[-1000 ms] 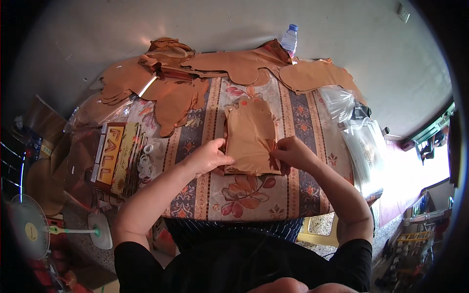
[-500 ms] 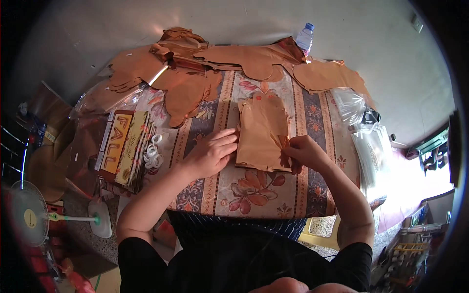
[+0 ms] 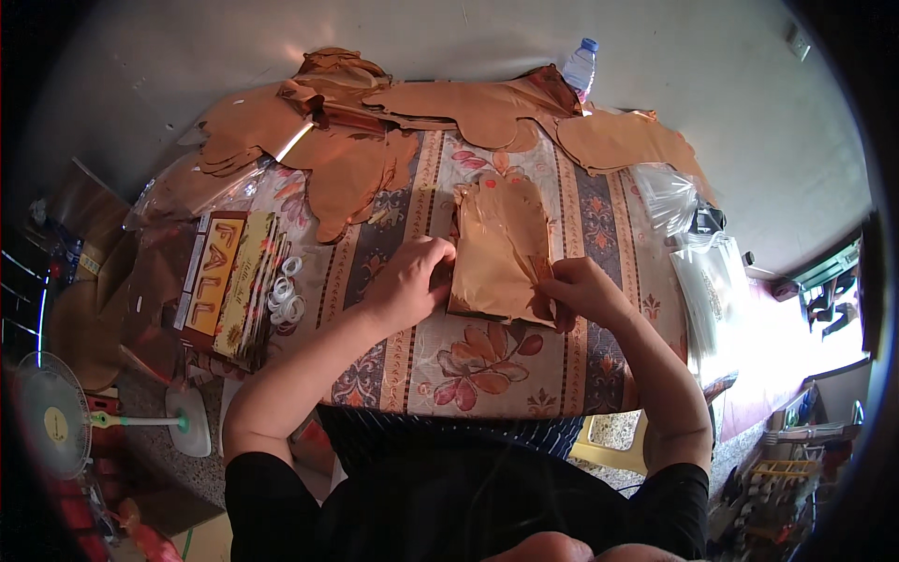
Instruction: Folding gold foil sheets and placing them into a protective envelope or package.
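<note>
A folded packet of copper-brown foil balloons [image 3: 501,258] lies flat on the patterned tablecloth in front of me, longer from front to back than it is wide. My left hand [image 3: 410,281] is closed at its left edge, fingers curled and pressed against the foil; the fingertips are partly hidden. At the lower right edge my right hand [image 3: 582,290] pinches the foil between thumb and fingers. Small red spots show near the packet's far end, and creases run down its right side.
Flat copper foil balloons [image 3: 459,101] pile along the table's far side. To the left are printed packs [image 3: 215,281] and white ribbon rolls [image 3: 286,307]. Clear plastic bags [image 3: 704,290] lie at right. A water bottle [image 3: 580,70] stands behind; a fan [image 3: 56,421] is at lower left.
My left hand has gone from lying with extended fingers beside the packet to curling at its left edge. My right hand keeps its pinch at the lower right. The view has shifted slightly.
</note>
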